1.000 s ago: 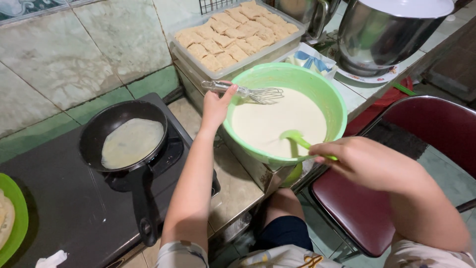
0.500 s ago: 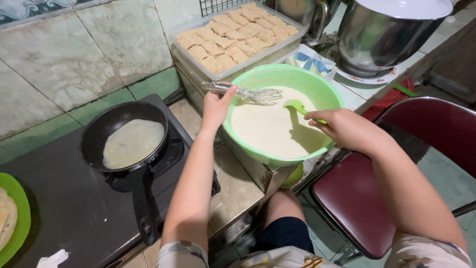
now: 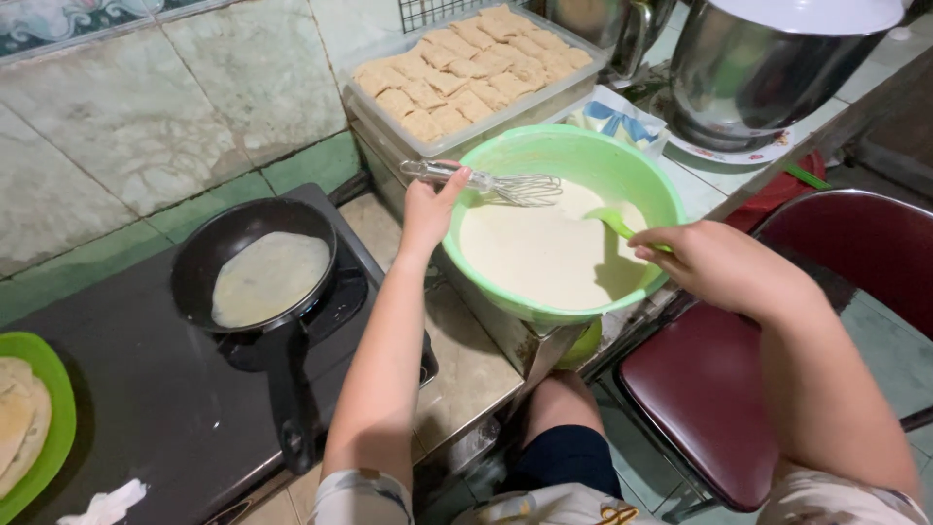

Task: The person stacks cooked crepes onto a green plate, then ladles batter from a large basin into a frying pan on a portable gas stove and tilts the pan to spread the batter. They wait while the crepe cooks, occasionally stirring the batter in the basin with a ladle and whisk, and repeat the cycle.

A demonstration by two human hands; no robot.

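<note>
— Gripping what? 
— Left hand pinches a whisk over the green bowl's rim; right hand clasps a green ladle dipped in batter. 
— Nearby? 
— Crepe in the pan, left.

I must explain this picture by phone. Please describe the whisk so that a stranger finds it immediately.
Find the big green bowl of pale batter. On its left rim lies the whisk, its handle in the left hand. It is metal wire; the ladle nearby is green plastic.
</note>
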